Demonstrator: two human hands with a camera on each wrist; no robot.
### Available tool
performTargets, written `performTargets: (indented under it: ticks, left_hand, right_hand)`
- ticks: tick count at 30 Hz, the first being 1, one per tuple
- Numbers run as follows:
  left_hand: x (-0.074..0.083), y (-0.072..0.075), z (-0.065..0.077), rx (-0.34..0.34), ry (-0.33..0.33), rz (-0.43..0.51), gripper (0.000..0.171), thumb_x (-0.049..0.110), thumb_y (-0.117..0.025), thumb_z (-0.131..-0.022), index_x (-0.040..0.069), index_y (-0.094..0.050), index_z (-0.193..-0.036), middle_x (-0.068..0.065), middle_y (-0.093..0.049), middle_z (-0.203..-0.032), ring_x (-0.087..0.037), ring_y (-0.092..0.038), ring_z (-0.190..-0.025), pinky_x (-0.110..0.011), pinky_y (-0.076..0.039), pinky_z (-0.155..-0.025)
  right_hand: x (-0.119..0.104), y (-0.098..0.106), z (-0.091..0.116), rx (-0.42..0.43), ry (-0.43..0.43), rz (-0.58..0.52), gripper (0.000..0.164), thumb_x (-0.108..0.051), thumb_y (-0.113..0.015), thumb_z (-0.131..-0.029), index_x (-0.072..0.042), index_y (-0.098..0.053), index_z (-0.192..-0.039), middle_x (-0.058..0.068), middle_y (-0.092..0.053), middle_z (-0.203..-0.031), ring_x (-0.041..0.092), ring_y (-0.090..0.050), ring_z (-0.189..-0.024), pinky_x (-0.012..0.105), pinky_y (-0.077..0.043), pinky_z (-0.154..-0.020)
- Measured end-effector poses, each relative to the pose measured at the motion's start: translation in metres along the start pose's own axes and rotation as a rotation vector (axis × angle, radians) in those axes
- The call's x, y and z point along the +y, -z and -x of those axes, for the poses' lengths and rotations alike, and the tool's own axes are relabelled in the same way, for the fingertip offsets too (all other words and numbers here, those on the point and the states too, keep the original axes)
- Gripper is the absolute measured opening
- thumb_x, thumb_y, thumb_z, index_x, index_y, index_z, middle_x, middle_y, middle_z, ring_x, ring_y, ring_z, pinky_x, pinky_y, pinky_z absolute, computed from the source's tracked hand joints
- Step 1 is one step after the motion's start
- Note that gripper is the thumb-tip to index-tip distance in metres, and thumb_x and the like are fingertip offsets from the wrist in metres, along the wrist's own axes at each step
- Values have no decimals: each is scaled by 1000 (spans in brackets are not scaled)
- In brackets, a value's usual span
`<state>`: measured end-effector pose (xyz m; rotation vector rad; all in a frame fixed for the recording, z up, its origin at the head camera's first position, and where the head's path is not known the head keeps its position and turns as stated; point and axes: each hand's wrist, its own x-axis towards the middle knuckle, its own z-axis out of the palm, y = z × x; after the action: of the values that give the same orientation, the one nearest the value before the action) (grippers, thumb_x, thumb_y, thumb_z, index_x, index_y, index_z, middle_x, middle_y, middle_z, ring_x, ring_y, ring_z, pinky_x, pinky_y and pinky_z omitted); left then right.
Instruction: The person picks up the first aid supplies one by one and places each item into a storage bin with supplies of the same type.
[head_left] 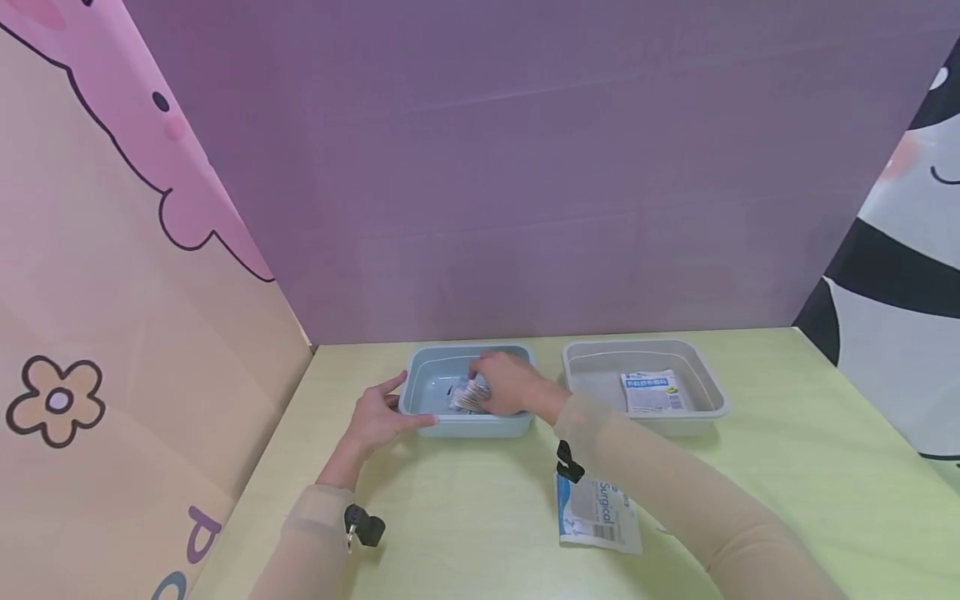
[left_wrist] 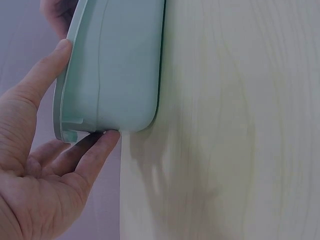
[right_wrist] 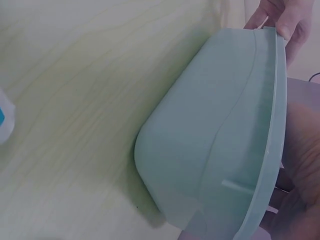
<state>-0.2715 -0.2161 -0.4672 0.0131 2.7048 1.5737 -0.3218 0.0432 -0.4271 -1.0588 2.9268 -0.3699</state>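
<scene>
A light blue plastic bin (head_left: 472, 427) stands on the table near the back wall. My left hand (head_left: 378, 418) grips its left end; in the left wrist view the thumb lies at the rim and the fingers are against the end wall. Over the bin's right side reaches my right hand (head_left: 512, 385), its fingers down inside, holding a bunch of small white packets (head_left: 467, 395). In the right wrist view the bin's wall hides most of that hand and the packets.
To the right stands a pale grey bin (head_left: 678, 426) with a blue-and-white packet (head_left: 651, 392) inside. A white packet marked "Surgical" (head_left: 600, 521) lies on the table (head_left: 465, 525) in front, partly under the right forearm. A purple wall (head_left: 525, 208) rises behind.
</scene>
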Motion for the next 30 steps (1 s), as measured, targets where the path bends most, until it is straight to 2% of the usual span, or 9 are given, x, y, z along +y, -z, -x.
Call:
performTargets:
  ticks: [5,14,22,30]
  left_hand:
    - [3,-2,0,-1,0,-9,109,32,-100,-73,5,-43,-162,-30,-68,-138,-39,-70,-127,-50,-60,-101]
    - [4,-1,2,3,11,-19,109,32,-100,-74,4,-42,-162,-30,-68,-138,-39,-70,-127,-48,-60,-99]
    - [6,1,3,-3,11,-4,108,29,-99,-75,3,-41,-162,-31,-67,-138,-41,-69,-128,-50,-60,-101]
    - [7,1,4,-2,22,-10,110,32,-99,-74,5,-41,-163,-31,-67,-139,-41,-68,-129,-51,-59,-103]
  right_hand:
    - [8,-2,1,51,23,10,44,-22,-79,-92,-6,-70,-132,13,-74,-129,33,-71,-120,49,-58,-104]
    - [13,-1,6,118,44,17,43,-30,-73,-98,-6,-70,-133,11,-76,-130,32,-71,-123,48,-56,-108]
    - [14,6,11,112,-1,-24,47,-31,-75,-97,-6,-68,-137,11,-74,-136,33,-68,-131,48,-55,-110]
    - [18,13,18,111,-13,-44,52,-28,-77,-96,-5,-66,-141,12,-72,-139,35,-67,-132,49,-55,-110]
